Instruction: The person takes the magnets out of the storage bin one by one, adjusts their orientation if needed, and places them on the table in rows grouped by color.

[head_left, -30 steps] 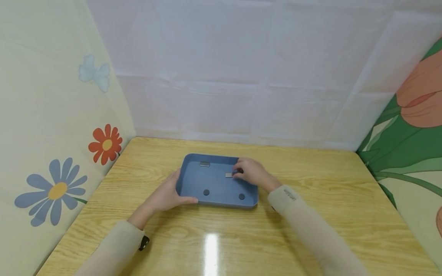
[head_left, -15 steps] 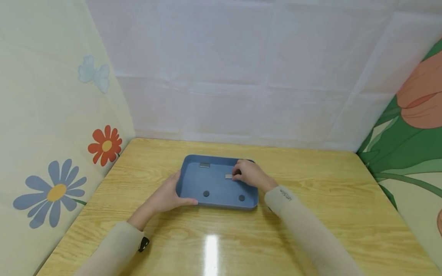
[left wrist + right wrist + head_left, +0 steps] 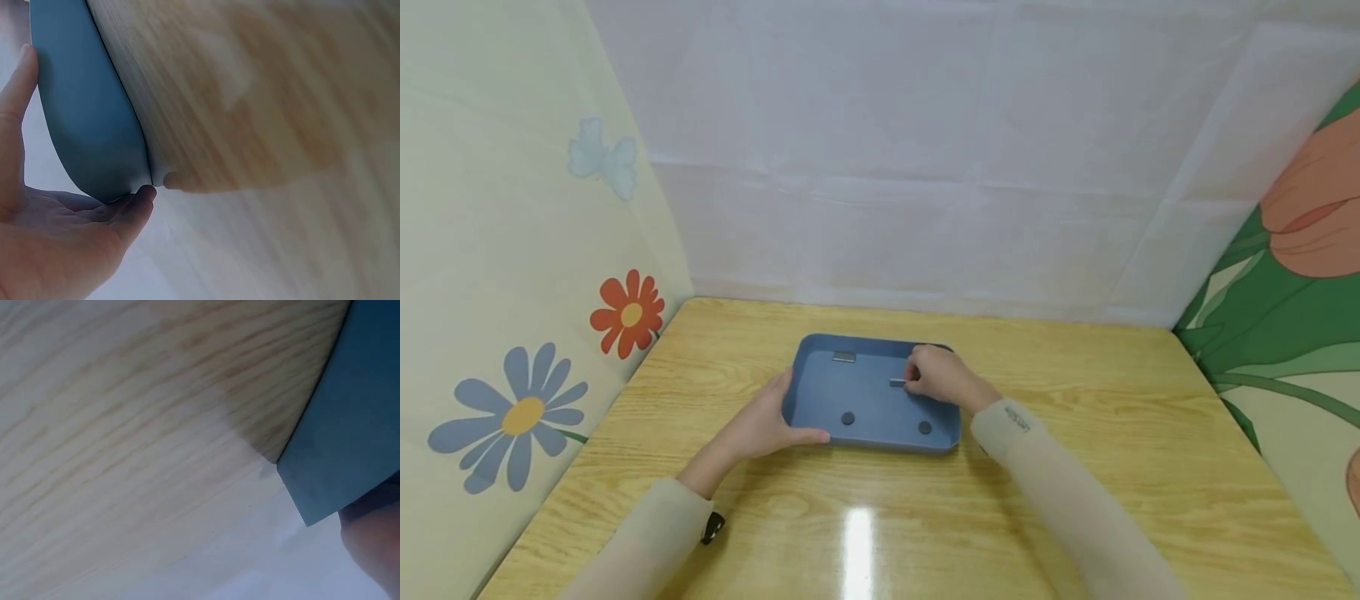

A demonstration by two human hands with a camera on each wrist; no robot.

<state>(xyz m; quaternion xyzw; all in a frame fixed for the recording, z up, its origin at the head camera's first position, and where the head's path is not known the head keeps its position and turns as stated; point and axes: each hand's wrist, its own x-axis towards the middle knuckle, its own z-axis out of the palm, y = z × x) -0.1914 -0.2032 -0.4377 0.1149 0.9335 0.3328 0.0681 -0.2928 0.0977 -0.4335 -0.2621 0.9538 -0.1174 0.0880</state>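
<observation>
A shallow blue tray (image 3: 880,446) lies on the wooden table. My left hand (image 3: 767,421) grips its near left corner, the thumb (image 3: 15,87) along the front wall and the fingers (image 3: 134,215) round the left end. Inside the tray, my right hand (image 3: 943,375) pinches a small silver rectangular piece (image 3: 897,382), its thin edge showing and its right end hidden by the fingers. Another silver rectangular piece (image 3: 843,357) lies by the tray's back wall. Two dark round discs (image 3: 847,418) sit near the front wall. In the right wrist view, most of my right hand (image 3: 375,544) is out of frame.
The wood-grain table (image 3: 1075,467) stretches around the tray. A white cloth (image 3: 925,167) hangs behind it, with flower-printed panels at left and right. A black strap end (image 3: 712,527) shows at the left sleeve.
The silver piece in my right hand has tilted from showing its flat face to showing a thin edge. My right wrist has turned and shifted slightly left. The left hand stays on the tray.
</observation>
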